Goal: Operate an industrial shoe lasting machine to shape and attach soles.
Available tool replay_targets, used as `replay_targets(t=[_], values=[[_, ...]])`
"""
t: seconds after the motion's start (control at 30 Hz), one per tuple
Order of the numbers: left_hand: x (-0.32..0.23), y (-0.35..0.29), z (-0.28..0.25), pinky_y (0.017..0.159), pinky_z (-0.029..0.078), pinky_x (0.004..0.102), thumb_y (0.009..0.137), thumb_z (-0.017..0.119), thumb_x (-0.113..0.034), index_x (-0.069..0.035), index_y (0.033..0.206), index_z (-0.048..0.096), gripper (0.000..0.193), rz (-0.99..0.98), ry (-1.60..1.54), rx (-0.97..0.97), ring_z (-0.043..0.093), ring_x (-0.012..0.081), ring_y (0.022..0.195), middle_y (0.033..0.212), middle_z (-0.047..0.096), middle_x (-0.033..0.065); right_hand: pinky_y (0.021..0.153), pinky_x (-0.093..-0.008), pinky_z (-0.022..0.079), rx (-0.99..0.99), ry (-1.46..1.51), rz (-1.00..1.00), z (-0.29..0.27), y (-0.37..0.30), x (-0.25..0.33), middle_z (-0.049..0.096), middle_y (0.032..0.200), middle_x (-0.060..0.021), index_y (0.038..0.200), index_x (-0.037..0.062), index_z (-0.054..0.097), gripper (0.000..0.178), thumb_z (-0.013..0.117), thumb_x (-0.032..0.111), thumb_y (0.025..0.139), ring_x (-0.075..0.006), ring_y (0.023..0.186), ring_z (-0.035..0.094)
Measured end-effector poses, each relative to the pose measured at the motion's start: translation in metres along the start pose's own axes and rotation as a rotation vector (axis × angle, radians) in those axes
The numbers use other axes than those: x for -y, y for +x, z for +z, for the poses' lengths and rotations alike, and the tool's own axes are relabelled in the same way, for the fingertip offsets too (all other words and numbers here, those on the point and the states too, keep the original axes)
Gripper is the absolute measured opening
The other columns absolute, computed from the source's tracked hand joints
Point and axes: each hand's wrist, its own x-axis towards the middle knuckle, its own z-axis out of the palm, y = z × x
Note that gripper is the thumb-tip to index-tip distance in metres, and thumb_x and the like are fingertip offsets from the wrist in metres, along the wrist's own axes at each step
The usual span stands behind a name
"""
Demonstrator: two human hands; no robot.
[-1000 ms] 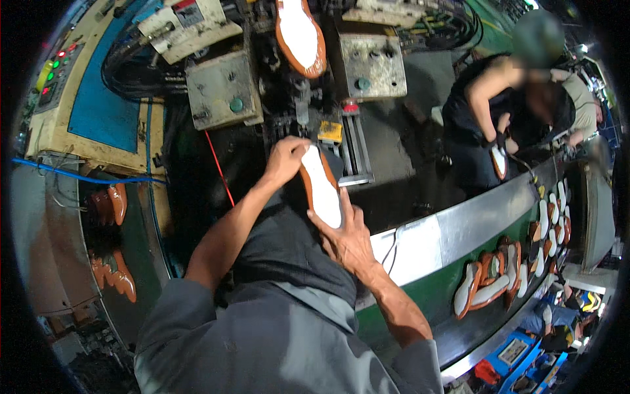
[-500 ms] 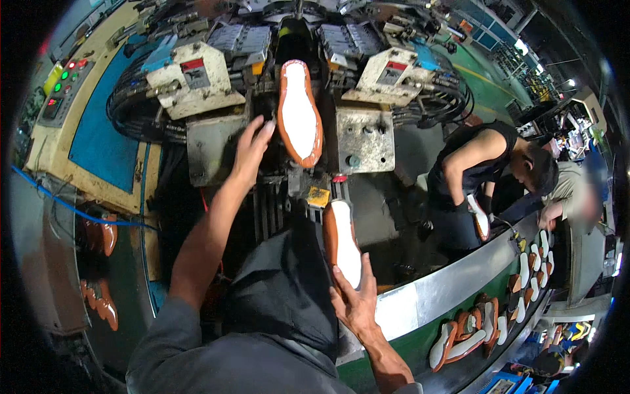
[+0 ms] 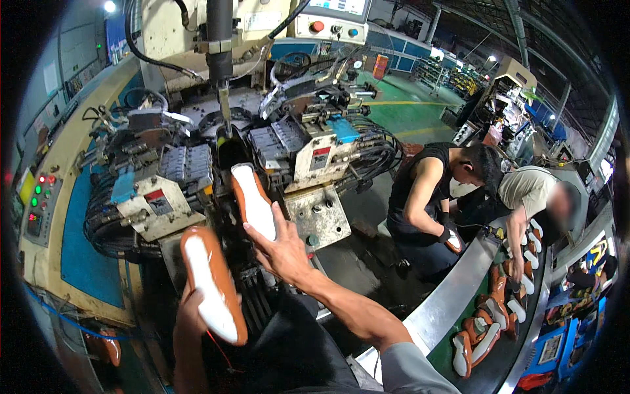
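My left hand (image 3: 190, 310) is closed on the side of a glossy brown shoe upper (image 3: 213, 285) with a white insole facing up. That upper hangs left of the machine's middle, just in front of its left metal plate. My right hand (image 3: 287, 256) grips the near end of a second brown shoe upper (image 3: 256, 205), also white side up. Its far end reaches into the dark slot at the centre of the shoe machine (image 3: 226, 125), between the two ribbed side blocks. The fingers of my left hand are partly hidden behind the first upper.
A control panel (image 3: 41, 203) with lit buttons is at the left. Along the right, a green conveyor (image 3: 441, 358) with a metal edge carries several shoe uppers. Two co-workers bend over it, one in a black sleeveless top (image 3: 420, 177) holding an upper. Hoses (image 3: 387, 151) loop beside the machine.
My left hand, empty before, now holds an upper, and the one at the machine's centre is gone from there. My right hand has moved its upper forward into the machine. The view has swung up and right.
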Motion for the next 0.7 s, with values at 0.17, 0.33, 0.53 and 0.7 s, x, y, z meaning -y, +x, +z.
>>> replay_targets(t=[0.17,0.33,0.53,0.7], values=[[-0.001,-0.079,0.019,0.101,0.061,0.0676,0.105,0.054,-0.076,0.000,0.159,0.042,0.095,-0.132,-0.241,-0.234,0.073,0.0450,0.117,0.133,0.069,0.0246,0.101,-0.0577,0.059,0.012,0.000,0.014,0.049,0.003,-0.001,0.019,0.174,-0.0411,0.163,0.0398,0.055,0.086,0.086,0.014,0.087,-0.0569,0.126,0.055],[0.024,-0.129,0.009,0.100,0.062,0.0662,0.106,0.053,-0.075,0.000,0.159,0.043,0.093,-0.179,-0.206,-0.337,0.074,0.0440,0.115,0.131,0.069,0.0242,0.112,-0.0594,0.053,0.063,0.041,0.073,0.060,0.003,0.006,0.019,0.175,-0.0401,0.164,0.0363,0.054,0.087,0.086,0.016,0.086,-0.0597,0.138,0.049],[0.070,-0.184,-0.018,0.098,0.063,0.0645,0.107,0.052,-0.074,-0.001,0.159,0.044,0.090,-0.266,-0.168,-0.446,0.075,0.0429,0.113,0.128,0.070,0.0238,0.135,-0.0616,0.026,-0.073,-0.116,-0.210,0.060,-0.005,-0.012,0.030,0.174,-0.0359,0.164,0.0110,0.051,0.075,0.075,0.017,0.093,-0.0555,0.163,0.026],[0.108,-0.208,-0.078,0.097,0.064,0.0631,0.108,0.051,-0.073,-0.002,0.159,0.044,0.088,-0.352,-0.137,-0.560,0.075,0.0420,0.110,0.126,0.070,0.0234,0.135,-0.0622,0.025,-0.062,-0.188,-0.179,0.069,-0.007,-0.005,0.032,0.174,-0.0357,0.163,0.0091,0.051,0.067,0.064,0.013,0.098,-0.0563,0.163,0.026]])
